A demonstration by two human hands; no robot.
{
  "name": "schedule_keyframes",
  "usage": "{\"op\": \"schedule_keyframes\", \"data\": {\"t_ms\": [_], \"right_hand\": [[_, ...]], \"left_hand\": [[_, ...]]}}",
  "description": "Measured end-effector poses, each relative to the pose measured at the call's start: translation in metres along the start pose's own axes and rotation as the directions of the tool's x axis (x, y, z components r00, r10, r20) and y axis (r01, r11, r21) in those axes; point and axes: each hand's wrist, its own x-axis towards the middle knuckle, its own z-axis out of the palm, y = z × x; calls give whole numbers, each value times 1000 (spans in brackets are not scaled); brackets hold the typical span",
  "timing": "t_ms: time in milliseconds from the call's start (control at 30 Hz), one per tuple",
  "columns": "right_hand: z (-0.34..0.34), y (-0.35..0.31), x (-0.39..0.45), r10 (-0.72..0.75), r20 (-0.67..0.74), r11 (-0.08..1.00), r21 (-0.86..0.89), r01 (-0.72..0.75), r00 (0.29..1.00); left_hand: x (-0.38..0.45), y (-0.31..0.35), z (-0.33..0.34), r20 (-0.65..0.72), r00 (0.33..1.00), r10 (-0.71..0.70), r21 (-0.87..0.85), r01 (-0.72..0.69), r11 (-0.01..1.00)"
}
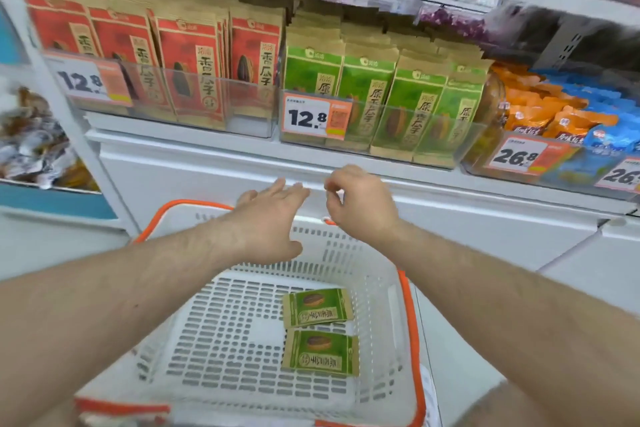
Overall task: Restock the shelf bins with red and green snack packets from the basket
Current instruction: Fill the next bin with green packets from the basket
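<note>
A white basket (381,302) with orange rim stands below me on the floor. Two green snack packets lie flat on its bottom, one (317,308) above the other (320,352). My left hand (273,218) hovers over the basket's far rim with straight fingers, holding nothing. My right hand (360,203) is beside it with loosely curled fingers, also holding nothing. On the shelf above, a clear bin holds upright red packets (188,69), and the bin to its right holds upright green packets (377,97).
Price tags reading 12.8 (306,118) hang on the bin fronts. Orange and blue snack bags (554,114) fill bins at the right. A white cabinet front (207,177) runs under the shelf. Wrapped sweets (31,149) sit in a rack at the left.
</note>
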Motion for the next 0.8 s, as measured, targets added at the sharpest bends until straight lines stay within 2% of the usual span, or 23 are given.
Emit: {"op": "schedule_keyframes", "data": {"t_ms": [100, 200, 267, 333, 433, 500, 567, 800], "right_hand": [[52, 2, -17, 126, 341, 988, -129, -87, 931], [95, 9, -39, 241, 603, 954, -290, -72, 760], [120, 19, -57, 302, 711, 926, -377, -19, 634], [142, 32, -74, 358, 754, 896, -443, 24, 552], [171, 50, -94, 434, 764, 863, -504, 23, 478], [187, 60, -103, 454, 774, 841, -535, 74, 442], [201, 68, -111, 458, 782, 821, -554, 135, 423], [230, 75, -122, 452, 787, 798, -567, 205, 420]], "left_hand": [[-19, -24, 7, 62, 996, -56, -6, 57, 998], [-30, -40, 12, 97, 991, -93, -55, 99, 994], [-30, -43, 15, 159, 984, -77, -74, 90, 993], [-26, -44, 19, 201, 978, -52, -112, 75, 991], [-17, -44, 26, 244, 970, -18, -124, 50, 991], [-11, -47, 30, 277, 961, -5, -116, 38, 992], [-6, -53, 33, 303, 953, -6, -123, 46, 991], [7, -75, 43, 391, 918, -61, -191, 145, 971]]}}
